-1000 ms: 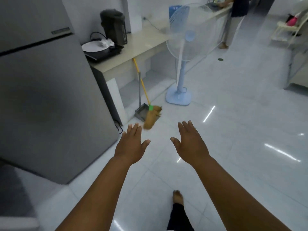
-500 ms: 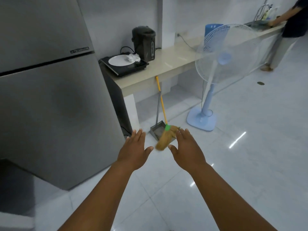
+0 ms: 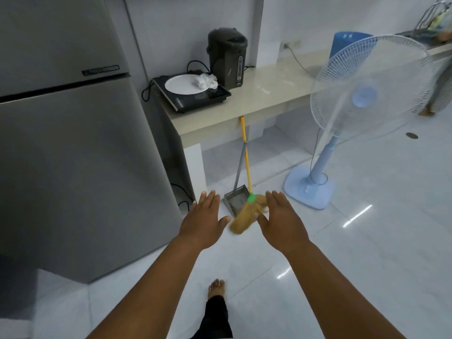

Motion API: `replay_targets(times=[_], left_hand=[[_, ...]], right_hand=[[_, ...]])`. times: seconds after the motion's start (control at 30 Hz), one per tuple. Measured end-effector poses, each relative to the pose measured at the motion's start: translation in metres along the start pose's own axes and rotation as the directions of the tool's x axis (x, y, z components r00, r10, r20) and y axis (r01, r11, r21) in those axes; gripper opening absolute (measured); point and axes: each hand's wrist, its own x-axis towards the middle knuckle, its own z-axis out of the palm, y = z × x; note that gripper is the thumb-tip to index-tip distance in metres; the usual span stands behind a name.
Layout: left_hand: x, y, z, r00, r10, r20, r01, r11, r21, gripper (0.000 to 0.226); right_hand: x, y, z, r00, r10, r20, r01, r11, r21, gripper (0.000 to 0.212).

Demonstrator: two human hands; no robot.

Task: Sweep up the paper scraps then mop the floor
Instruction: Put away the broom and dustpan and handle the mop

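Note:
A broom [image 3: 244, 216] with a yellow handle, green collar and straw head leans against the edge of the beige counter [image 3: 256, 99]. Beside it stands a grey metal dustpan [image 3: 236, 200] with a long handle, also leaning on the counter. Both arms reach forward over the white tiled floor [image 3: 367, 241]. My left hand [image 3: 204, 220] is open, palm down, left of the broom head. My right hand [image 3: 281, 221] is open too, just right of the broom head and partly in front of it. Neither hand holds anything. No paper scraps or mop are in sight.
A tall grey fridge [image 3: 73, 155] fills the left. On the counter sit a black cooktop [image 3: 193, 94] with a white plate and a dark water boiler [image 3: 227, 57]. A blue pedestal fan [image 3: 367, 94] stands at right. Another person's leg shows at far right. My bare foot [image 3: 216, 288] is below.
I have stepped closer to the broom and dustpan; they now appear larger and sit between my outstretched hands. Both hands stayed open and empty.

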Motion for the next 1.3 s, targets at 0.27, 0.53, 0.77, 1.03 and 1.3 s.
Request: replay_targets(times=[0.27, 0.53, 0.77, 1.03, 1.3], left_hand=[[0.136, -0.025, -0.027, 0.999, 0.032, 0.032, -0.030, 0.999, -0.044, 0.073], [0.251, -0.051, -0.049, 0.994, 0.089, 0.062, -0.086, 0.995, -0.043, 0.073], [0.326, -0.064, -0.039, 0.993, 0.032, 0.110, -0.026, 0.998, -0.056, 0.075], [0.422, -0.048, -0.047, 0.993, -0.085, 0.078, 0.091, 0.993, -0.081, 0.073], [0.497, -0.018, -0.024, 0.951, -0.270, 0.150, 0.288, 0.951, -0.115, 0.067]], right_hand=[[0.130, -0.003, -0.004, 0.999, 0.030, 0.040, -0.029, 0.999, -0.028, 0.066], [0.238, -0.011, 0.000, 0.996, 0.083, 0.034, -0.083, 0.997, -0.009, 0.068], [0.323, 0.018, 0.006, 0.996, 0.066, 0.057, -0.066, 0.998, -0.016, 0.070], [0.441, 0.063, 0.017, 0.991, -0.041, 0.128, 0.044, 0.999, -0.019, 0.067], [0.545, 0.110, 0.038, 0.950, -0.097, 0.296, 0.091, 0.995, 0.034, 0.061]])
